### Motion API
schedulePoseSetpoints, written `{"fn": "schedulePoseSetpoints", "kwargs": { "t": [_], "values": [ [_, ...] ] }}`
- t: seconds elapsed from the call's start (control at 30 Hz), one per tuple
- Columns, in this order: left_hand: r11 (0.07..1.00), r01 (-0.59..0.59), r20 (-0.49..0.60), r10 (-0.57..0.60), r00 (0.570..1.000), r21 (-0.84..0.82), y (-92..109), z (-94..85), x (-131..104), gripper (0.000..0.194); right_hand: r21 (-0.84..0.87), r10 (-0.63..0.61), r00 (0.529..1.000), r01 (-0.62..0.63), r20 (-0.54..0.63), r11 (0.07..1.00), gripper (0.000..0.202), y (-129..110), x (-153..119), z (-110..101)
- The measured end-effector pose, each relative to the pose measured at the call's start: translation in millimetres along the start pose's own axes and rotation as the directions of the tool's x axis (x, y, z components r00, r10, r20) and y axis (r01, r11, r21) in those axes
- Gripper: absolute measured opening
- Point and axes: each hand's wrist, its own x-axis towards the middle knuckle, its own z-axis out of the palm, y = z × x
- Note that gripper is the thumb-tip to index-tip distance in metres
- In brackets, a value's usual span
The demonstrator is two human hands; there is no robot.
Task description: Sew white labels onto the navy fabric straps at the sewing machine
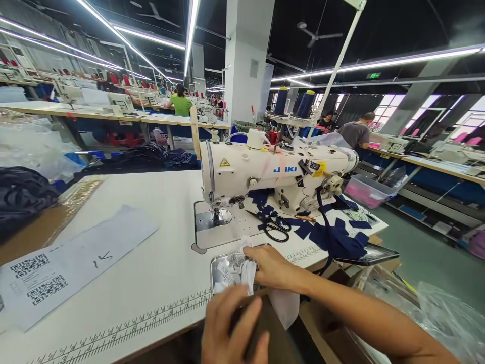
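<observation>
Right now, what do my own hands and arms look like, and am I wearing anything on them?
Your right hand is ungloved, and its forearm is bare, with no sleeve or watch visible. Your left hand is ungloved too, but blurred; I can't make out its wrist or any sleeve.

Your left hand [233, 323] is blurred and cut off by the bottom edge — whether it holds anything, you can't tell. Part of the tray [216, 275] and some labels [226, 273] hide behind your right hand [275, 268]. The left edge crops the paper [94, 263] — its fine print too small to read.
</observation>
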Motion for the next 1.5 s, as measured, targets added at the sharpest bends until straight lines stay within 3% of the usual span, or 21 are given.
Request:
{"fn": "schedulePoseSetpoints", "kwargs": {
  "t": [0.03, 0.13, 0.27, 0.4, 0.57, 0.67, 0.77, 0.93, 1.1, 1.17, 1.33, 1.5],
  "values": [
    [0.999, -0.002, -0.019, 0.003, 1.000, 0.034, -5.4, -6.2, 14.8, 0.035, -0.062, -0.006, 1.000, 0.006, 0.001, 0.998, 0.009, -2.1, -1.8, -2.1],
    [0.991, -0.029, 0.084, 0.018, 0.996, 0.128, -22.5, -4.3, 40.4, 0.043, -0.155, -0.006, 1.000, 0.003, -0.017, 0.988, 0.020, -4.3, -4.5, -5.3],
    [0.985, -0.058, 0.142, 0.035, 0.989, 0.160, -36.1, 10.6, 41.3, 0.035, -0.141, -0.035, 0.992, 0.017, -0.125, 0.990, 0.044, 4.9, -6.7, -1.4],
    [0.982, -0.068, 0.214, 0.030, 0.976, 0.175, -35.2, 7.5, 46.9, 0.024, -0.022, -0.065, 0.975, 0.062, -0.213, 0.998, 0.041, 20.3, -10.1, 3.3],
    [0.968, -0.053, 0.485, -0.077, 0.871, 0.247, -27.7, -2.5, 75.2, 0.013, 0.156, -0.120, 0.945, 0.174, -0.305, 0.972, 0.034, 28.9, -11.2, 2.5],
    [0.952, -0.097, 0.572, -0.091, 0.815, 0.289, -29.3, -1.0, 88.8, 0.009, 0.167, -0.124, 0.907, 0.205, -0.402, 0.964, 0.032, 29.7, -11.0, 3.4],
    [0.947, -0.121, 0.573, -0.075, 0.816, 0.297, -37.7, 3.7, 93.7, 0.012, 0.173, -0.118, 0.868, 0.226, -0.483, 0.959, 0.031, 31.8, -12.0, 5.9],
    [0.965, -0.169, 0.432, 0.069, 0.899, 0.198, -54.6, 10.8, 88.5, 0.038, 0.194, -0.096, 0.802, 0.256, -0.589, 0.947, 0.028, 41.5, -13.4, 8.1],
    [0.974, -0.196, 0.434, 0.131, 0.892, 0.110, -62.0, 11.2, 84.9, 0.041, 0.200, -0.047, 0.731, 0.248, -0.681, 0.948, 0.023, 54.0, -10.6, 7.7],
    [0.980, -0.180, 0.449, 0.122, 0.885, 0.090, -62.1, 9.9, 84.6, 0.040, 0.189, -0.049, 0.748, 0.230, -0.662, 0.955, 0.025, 57.3, -8.9, 6.8],
    [0.989, -0.140, 0.436, 0.103, 0.894, 0.054, -60.5, 8.9, 83.4, 0.040, 0.182, -0.208, 0.905, 0.290, -0.370, 0.939, 0.059, 56.3, -5.4, 0.8],
    [0.991, -0.134, 0.435, 0.117, 0.893, 0.009, -62.5, 1.1, 81.0, 0.043, 0.122, -0.239, 0.961, 0.257, -0.142, 0.959, 0.081, 46.7, -3.0, -6.0]
  ]
}}
